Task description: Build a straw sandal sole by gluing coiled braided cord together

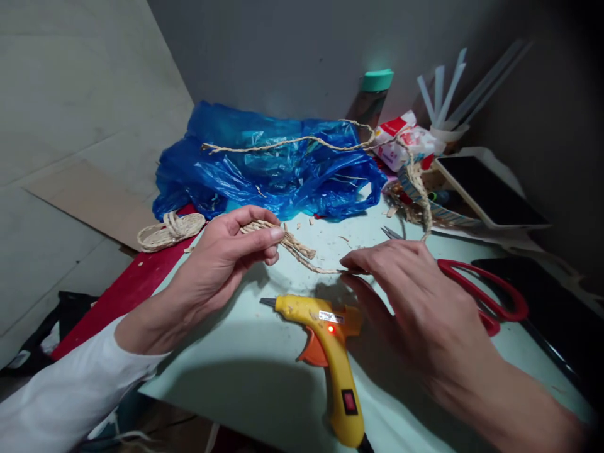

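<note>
My left hand [236,251] pinches a small flat bundle of straw cord [299,245] between thumb and fingers, left of centre. From the bundle a strand runs right to my right hand [410,289], whose thumb and fingertips are closed on it. More of the cord [302,139] loops up behind my right hand and lies across a blue plastic bag [268,170]. A yellow glue gun [337,352] with an orange trigger and a lit red light lies on the table below and between my hands, its nozzle pointing left.
Red-handled scissors [486,289] lie beside and partly behind my right hand. A coiled cord bundle [172,231] sits at the left edge. Behind are a green-capped bottle [377,82], a red-and-white packet [406,141], a basket [448,211] with a tablet [488,189], and white sticks [441,94].
</note>
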A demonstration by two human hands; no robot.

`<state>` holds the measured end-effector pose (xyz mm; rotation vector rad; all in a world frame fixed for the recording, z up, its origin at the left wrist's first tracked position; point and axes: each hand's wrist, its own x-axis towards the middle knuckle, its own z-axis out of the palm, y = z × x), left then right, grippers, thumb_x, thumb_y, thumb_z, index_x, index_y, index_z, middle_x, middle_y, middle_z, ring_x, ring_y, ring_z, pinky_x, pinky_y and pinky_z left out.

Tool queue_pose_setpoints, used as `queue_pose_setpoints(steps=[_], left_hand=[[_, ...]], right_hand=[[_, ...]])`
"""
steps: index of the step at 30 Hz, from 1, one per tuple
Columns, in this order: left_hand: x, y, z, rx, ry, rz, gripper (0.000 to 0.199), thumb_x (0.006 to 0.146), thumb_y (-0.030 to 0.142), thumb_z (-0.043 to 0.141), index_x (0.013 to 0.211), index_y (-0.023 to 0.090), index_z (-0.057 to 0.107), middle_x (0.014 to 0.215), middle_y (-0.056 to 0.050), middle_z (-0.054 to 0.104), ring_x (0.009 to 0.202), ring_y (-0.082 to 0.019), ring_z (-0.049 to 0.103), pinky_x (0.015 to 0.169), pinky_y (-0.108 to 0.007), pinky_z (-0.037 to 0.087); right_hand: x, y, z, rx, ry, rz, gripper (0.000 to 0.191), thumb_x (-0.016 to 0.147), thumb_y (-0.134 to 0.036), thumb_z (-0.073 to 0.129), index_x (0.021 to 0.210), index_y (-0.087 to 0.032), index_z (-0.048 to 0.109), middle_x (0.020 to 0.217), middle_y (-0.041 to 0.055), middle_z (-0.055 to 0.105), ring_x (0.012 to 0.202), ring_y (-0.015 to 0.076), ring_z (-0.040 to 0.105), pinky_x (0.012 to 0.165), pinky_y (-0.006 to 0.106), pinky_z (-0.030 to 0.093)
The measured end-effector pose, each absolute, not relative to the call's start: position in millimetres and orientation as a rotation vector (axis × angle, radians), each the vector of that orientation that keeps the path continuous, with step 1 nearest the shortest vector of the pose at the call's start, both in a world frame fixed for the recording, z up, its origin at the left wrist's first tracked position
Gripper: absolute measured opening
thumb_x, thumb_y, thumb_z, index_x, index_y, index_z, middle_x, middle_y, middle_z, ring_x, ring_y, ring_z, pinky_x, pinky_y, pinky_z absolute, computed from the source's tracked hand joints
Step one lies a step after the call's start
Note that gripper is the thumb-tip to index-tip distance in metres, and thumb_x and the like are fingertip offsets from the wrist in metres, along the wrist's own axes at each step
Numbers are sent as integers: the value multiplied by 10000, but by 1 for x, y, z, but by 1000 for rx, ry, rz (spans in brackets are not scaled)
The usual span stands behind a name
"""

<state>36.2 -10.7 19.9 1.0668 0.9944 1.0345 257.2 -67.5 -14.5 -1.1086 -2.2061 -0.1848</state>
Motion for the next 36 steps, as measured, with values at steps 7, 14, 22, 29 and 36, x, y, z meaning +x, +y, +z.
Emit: queue_pose_setpoints(steps=[7, 14, 22, 29, 36], left_hand=[[33, -9, 17, 1111, 998, 1057, 193, 735, 131, 814, 861, 132, 668, 716, 29, 617, 572, -44, 557, 559, -140, 466], [34, -7, 14, 1158, 1034, 1068, 200, 728, 140, 824, 855, 136, 670, 690, 36, 623, 567, -49, 567, 557, -138, 463], [33, -5, 12, 1268, 1058, 1030, 198, 748, 162, 820, 875, 149, 669, 646, 44, 623, 556, -55, 575, 564, -142, 460], [31, -6, 12, 1261, 1038, 1012, 180, 746, 164, 814, 868, 164, 681, 643, 33, 624, 558, -71, 567, 561, -159, 461], [33, -12, 15, 1234, 972, 1042, 205, 734, 162, 825, 870, 168, 672, 691, 38, 622, 546, -58, 566, 553, -158, 467]], right_hand=[[259, -73, -6, -1044, -2161, -225, 133, 912, -11, 559, 961, -128, 595, 917, 66, 662, 851, 198, 590, 809, 387, 435], [261, -73, -5, -1017, -2165, -279, 172, 874, 25, 556, 933, -132, 591, 912, 63, 683, 799, 185, 581, 810, 414, 447], [261, -73, -5, -1033, -2156, -289, 147, 898, -21, 542, 942, -149, 600, 901, 49, 690, 793, 183, 582, 801, 419, 442], [265, -71, -1, -1032, -2235, -245, 137, 913, -57, 543, 995, -156, 588, 979, 50, 690, 845, 195, 580, 807, 419, 422], [261, -75, 0, -1067, -2072, -24, 107, 933, -150, 562, 1022, -155, 621, 919, 47, 651, 844, 167, 589, 769, 332, 448]])
